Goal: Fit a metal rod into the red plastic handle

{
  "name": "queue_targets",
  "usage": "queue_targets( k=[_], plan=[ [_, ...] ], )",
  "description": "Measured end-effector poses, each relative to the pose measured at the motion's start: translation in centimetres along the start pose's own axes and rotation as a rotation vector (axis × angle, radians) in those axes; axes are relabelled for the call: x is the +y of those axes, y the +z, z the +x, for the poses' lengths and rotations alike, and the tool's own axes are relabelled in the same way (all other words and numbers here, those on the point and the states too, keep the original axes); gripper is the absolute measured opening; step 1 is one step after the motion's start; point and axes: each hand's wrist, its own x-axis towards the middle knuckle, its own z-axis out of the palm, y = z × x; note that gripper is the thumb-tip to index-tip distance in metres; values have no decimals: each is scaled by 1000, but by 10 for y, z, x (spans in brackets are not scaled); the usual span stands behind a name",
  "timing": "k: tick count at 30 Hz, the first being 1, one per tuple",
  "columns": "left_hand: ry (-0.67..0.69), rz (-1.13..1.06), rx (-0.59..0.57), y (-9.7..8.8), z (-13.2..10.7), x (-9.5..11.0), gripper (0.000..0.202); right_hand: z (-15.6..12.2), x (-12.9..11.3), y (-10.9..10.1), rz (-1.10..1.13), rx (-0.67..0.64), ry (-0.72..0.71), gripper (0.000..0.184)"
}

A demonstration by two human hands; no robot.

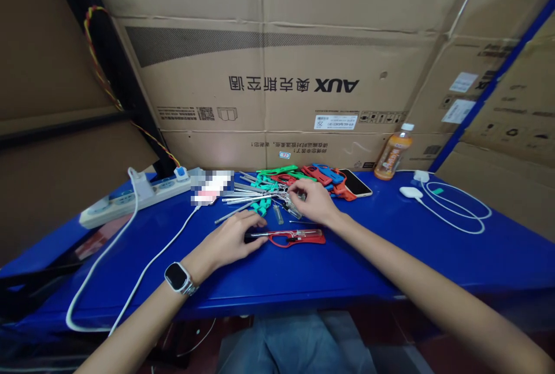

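Note:
My left hand lies on the blue table, fingers curled over the black left end of a red-handled tool that lies flat in front of me. My right hand reaches into a pile of metal rods and green, red and blue handled tools, its fingertips pinched on a small clear piece. A smartwatch sits on my left wrist.
A white power strip with plugs and a white cable lies at the left. A phone, an orange drink bottle and a white charger cable are at the right. Cardboard boxes form the back wall.

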Motion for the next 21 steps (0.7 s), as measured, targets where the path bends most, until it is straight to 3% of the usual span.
queue_targets(
  k=[6,11,15,21],
  plan=[
    [41,-9,57,-16,36,5,20,34,28,-7,-303,-84,89,21],
    [41,-16,88,-13,65,3,19,42,34,3,-391,-120,119,30],
    [22,-43,143,-10,59,-10,20,29,31,6,-304,-60,68,23],
    [-90,-71,194,-14,41,-35,22,17,18,8,-167,-165,8,10]
  ],
)
